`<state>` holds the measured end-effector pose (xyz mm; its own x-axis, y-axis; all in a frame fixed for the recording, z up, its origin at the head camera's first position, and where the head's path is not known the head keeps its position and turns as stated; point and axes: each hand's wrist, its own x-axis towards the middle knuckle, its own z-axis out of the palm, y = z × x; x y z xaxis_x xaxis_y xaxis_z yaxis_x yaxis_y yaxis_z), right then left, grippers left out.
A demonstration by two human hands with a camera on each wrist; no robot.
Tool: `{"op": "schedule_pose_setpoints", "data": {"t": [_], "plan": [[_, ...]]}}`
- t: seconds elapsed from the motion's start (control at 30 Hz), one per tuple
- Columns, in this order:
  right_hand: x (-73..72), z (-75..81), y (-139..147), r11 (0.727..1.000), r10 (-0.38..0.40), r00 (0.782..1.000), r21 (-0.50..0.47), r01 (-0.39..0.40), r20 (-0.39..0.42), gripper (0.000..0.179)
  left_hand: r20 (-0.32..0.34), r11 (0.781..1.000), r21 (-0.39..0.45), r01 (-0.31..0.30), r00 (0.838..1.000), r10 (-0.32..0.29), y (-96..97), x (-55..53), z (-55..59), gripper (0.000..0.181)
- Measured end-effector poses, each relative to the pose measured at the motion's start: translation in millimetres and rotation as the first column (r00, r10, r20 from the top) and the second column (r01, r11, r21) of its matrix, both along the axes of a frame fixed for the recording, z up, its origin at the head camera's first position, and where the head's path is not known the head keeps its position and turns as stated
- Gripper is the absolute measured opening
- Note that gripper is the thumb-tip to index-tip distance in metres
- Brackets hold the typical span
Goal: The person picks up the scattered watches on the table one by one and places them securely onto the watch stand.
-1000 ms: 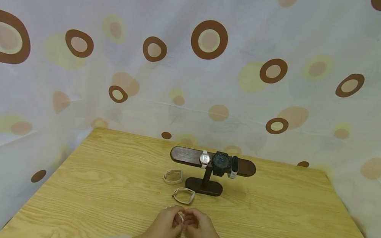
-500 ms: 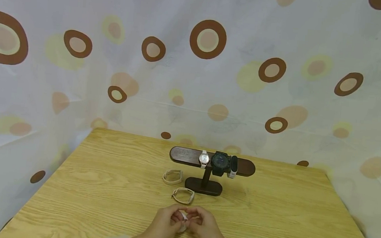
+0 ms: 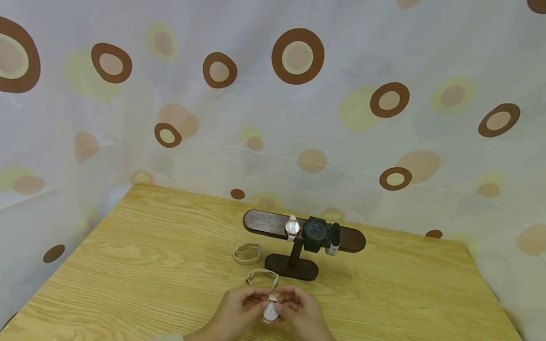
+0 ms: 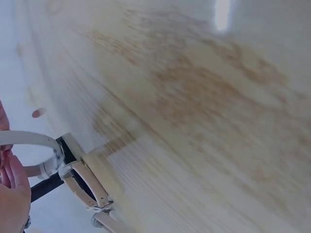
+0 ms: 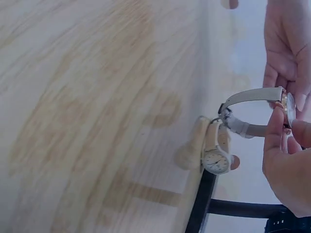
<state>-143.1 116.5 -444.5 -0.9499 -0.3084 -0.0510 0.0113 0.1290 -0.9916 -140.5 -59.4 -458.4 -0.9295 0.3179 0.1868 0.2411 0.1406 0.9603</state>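
Observation:
A wristwatch (image 3: 271, 312) with a pale dial and light strap is held between my two hands low in the head view. My left hand (image 3: 236, 311) grips it from the left, its thumb at the case edge. From the other side my right hand (image 3: 305, 315) pinches the case between thumb and fingers. In the right wrist view the watch strap (image 5: 252, 95) forms a closed loop beyond the right hand (image 5: 289, 170). Just past the hands lies one beige-strapped watch (image 3: 263, 276), partly covered by fingers; another beige-strapped watch (image 3: 247, 253) lies behind it.
Behind the hands stands a dark wooden watch stand (image 3: 268, 223) on the wooden table (image 3: 154, 280). Its bar carries a white-strapped watch (image 3: 292, 227), a black chunky watch (image 3: 315, 231) and a fitness band (image 3: 335, 238). A dotted curtain (image 3: 239, 112) hangs around the table.
My hands have moved slightly forward and right with the watch. Its dial, hidden between the fingers before, now faces up toward the head camera.

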Motion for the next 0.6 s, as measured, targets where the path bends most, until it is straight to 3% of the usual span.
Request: {"op": "schedule_pose_setpoints", "data": {"t": [0.1,0.17,0.23,0.37,0.5,0.6], "plan": [[1.9,6.0,-0.9,0.999,-0.05,0.999,-0.001,0.05,0.015,0.034,-0.077,0.999,-0.039,0.016,0.997,-0.019,-0.1,-0.1,1.4,0.028],[3.3,9.5,-1.9,0.997,-0.076,0.997,0.001,0.076,0.02,0.033,-0.166,0.996,-0.086,0.029,0.985,-0.043,-1.2,-0.7,1.3,0.034],[4.7,12.5,-2.5,0.995,-0.098,0.995,-0.007,0.098,0.02,0.032,-0.274,0.991,-0.128,0.037,0.959,-0.071,-2.8,-2.1,0.3,0.04],[6.8,19.1,-3.4,0.992,-0.117,0.993,-0.044,0.118,0.033,0.032,-0.442,0.979,-0.203,0.022,0.89,-0.111,-6.4,-4.8,-0.6,0.048],[9.0,25.7,-3.3,0.991,-0.105,0.993,-0.083,0.109,0.046,0.032,-0.524,0.969,-0.247,0.018,0.839,-0.149,-7.9,-7.8,0.9,0.055],[10.4,28.7,-3.8,0.99,-0.104,0.993,-0.092,0.109,0.052,0.033,-0.553,0.962,-0.27,0.024,0.814,-0.176,-8.3,-9.8,2.3,0.055]]}}
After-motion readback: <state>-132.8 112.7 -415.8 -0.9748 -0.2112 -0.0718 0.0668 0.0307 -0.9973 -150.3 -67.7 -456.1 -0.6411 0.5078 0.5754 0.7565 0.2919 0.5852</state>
